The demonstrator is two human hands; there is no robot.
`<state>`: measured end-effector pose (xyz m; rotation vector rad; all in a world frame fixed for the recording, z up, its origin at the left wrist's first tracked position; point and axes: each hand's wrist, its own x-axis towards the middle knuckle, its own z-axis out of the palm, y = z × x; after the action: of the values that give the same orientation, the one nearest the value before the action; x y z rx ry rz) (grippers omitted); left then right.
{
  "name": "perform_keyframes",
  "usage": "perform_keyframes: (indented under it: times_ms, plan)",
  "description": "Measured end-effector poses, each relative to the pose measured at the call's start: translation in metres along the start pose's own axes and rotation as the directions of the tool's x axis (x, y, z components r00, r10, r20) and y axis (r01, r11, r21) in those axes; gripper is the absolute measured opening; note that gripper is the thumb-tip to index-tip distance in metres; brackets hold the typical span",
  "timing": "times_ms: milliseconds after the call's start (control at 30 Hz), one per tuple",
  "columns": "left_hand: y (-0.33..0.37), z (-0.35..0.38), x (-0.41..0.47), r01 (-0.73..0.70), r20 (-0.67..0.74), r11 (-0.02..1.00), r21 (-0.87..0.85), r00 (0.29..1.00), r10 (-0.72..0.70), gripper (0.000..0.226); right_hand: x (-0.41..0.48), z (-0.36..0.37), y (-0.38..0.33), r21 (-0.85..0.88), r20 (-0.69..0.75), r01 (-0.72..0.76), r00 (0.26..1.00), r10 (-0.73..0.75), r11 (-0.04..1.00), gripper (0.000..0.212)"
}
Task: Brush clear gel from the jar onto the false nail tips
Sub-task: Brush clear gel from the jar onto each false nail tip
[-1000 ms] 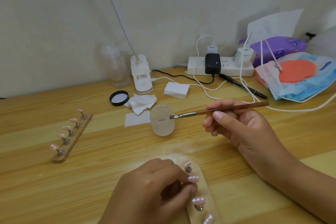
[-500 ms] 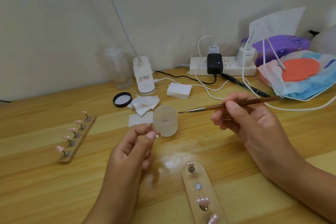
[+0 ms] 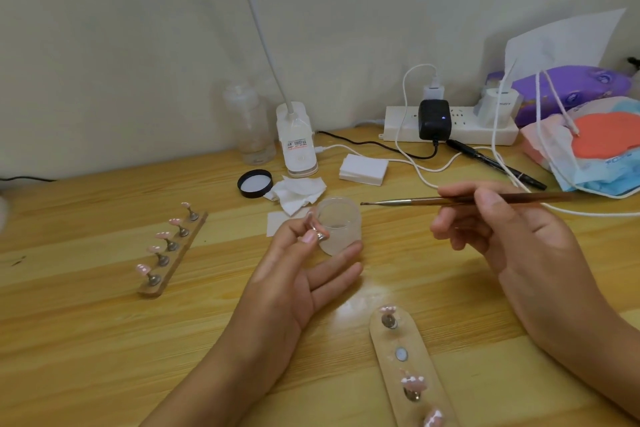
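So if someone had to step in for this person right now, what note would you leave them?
Left hand pinches one nail tip on its stand, raised beside the open gel jar.
Right hand holds the brush, bristles beside the jar's rim, not in it.
Near holder has one bare slot; far holder carries five tips.
Done: cannot tell which tips are coated.
Left: brush gel on the held tip, reseat it, then the others.

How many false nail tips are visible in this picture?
9. Five tips stand on the left strip, three on the near strip, and the left hand pinches one by its stand. More may lie below the picture's edge.
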<state>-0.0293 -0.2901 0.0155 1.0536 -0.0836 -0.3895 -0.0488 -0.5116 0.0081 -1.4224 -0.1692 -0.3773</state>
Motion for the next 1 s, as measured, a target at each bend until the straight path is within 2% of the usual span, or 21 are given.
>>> perform_keyframes:
  times_ms: [167,267,333,467,667,867,1000]
  plan:
    - [0.000,0.000,-0.005,-0.017,0.045,1.000,0.020,0.999,0.016,0.018,-0.001,0.004,-0.002,0.005,-0.021,0.085,0.996,-0.085,0.996,0.008]
    - [-0.002,0.003,-0.007,-0.017,0.033,0.999,0.032,0.999,0.016,0.018,-0.002,0.001,0.000,-0.026,-0.004,0.105,0.994,-0.106,0.994,0.005]
    - [-0.002,0.003,-0.008,-0.018,0.020,0.999,0.033,1.000,0.017,0.016,-0.002,-0.001,0.000,-0.025,0.002,0.104,0.995,-0.104,0.994,0.009]
    - [-0.003,0.001,-0.008,-0.025,0.029,0.999,0.044,0.999,0.024,0.012,-0.004,-0.001,-0.003,-0.071,0.005,0.129,0.992,-0.129,0.989,0.035]
    - [-0.004,0.002,-0.008,-0.021,0.043,0.996,0.086,0.999,0.017,0.013,-0.009,0.005,-0.004,-0.188,0.081,0.209,0.977,-0.197,0.960,0.025]
    - [-0.006,0.000,-0.008,-0.041,0.092,0.986,0.160,0.995,0.026,0.010,-0.011,0.009,-0.004,-0.328,0.189,0.184,0.974,-0.126,0.927,0.019]
    - [-0.006,0.000,-0.010,-0.057,0.122,0.981,0.186,0.992,0.034,0.016,-0.010,0.010,-0.003,-0.388,0.217,0.174,0.972,-0.094,0.905,0.018]
